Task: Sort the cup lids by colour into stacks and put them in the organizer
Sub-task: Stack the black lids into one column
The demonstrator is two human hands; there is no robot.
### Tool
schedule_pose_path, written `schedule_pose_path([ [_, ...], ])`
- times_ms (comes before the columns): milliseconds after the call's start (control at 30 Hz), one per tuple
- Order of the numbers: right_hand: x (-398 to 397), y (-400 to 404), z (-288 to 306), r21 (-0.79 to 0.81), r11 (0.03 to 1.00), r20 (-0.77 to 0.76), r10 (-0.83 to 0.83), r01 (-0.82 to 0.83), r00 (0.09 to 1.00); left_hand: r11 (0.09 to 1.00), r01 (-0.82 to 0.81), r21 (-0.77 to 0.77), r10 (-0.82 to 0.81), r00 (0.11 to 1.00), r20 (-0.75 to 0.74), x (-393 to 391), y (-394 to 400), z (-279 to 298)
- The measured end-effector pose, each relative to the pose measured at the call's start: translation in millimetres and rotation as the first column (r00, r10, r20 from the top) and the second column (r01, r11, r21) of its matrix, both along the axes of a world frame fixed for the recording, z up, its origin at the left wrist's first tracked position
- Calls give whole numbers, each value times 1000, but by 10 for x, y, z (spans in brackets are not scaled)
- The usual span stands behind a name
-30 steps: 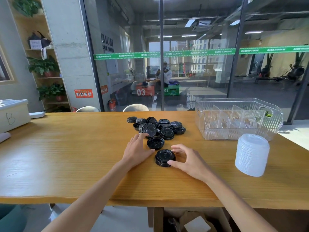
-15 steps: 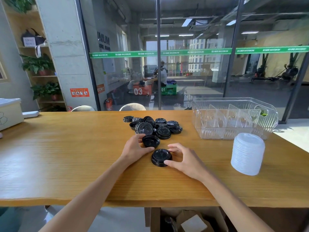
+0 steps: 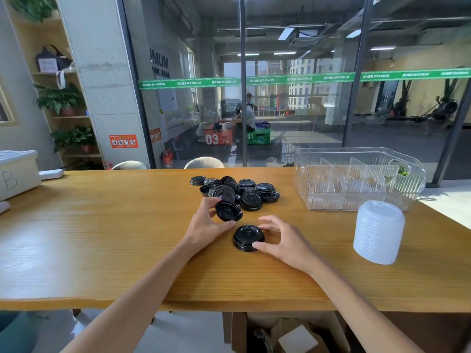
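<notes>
A loose pile of several black cup lids (image 3: 239, 191) lies in the middle of the wooden table (image 3: 102, 238). My left hand (image 3: 206, 225) pinches one black lid (image 3: 228, 211), tilted and lifted just off the table in front of the pile. A short stack of black lids (image 3: 247, 237) stands nearer to me, and my right hand (image 3: 283, 240) grips it with thumb and fingers around its right side. To the right stands a tall stack of white lids (image 3: 378, 234). Behind it is the clear plastic organizer (image 3: 356, 200) with upright dividers and no lids inside.
A white box marked B (image 3: 15, 171) sits at the table's far left edge. Two chair backs (image 3: 204, 163) show behind the table, in front of a glass wall. Cardboard boxes (image 3: 285, 335) lie on the floor below the near edge.
My left hand has closed on one black lid at the front of the pile and tilted it up. My right hand stays on the short black stack.
</notes>
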State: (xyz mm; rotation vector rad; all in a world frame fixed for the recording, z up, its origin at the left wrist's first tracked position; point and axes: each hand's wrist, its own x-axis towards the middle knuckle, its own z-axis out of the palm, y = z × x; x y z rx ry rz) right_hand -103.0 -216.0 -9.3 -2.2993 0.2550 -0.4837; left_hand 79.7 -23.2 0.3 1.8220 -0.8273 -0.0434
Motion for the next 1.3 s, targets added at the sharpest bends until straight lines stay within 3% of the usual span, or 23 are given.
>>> schedule_pose_path([
  [267,-2,1,-2,7,1000,0,1,-1,1000,992,105,-72,-99,992,73,-136,122,23],
  [500,2,14,8,20,1000,5,7,-7,1000,980,191,47,-196,964,177,-315,196,109],
  [933,-25,14,14,20,999,36,31,-32,999,917,345,199,-368,925,91,-403,56,119],
  [1133,-26,2,18,-11,999,33,47,-47,998,926,353,135,-352,935,-31,-456,46,83],
  [1300,-33,12,12,-16,999,22,47,-46,999,932,336,136,-337,941,-19,-411,76,75],
])
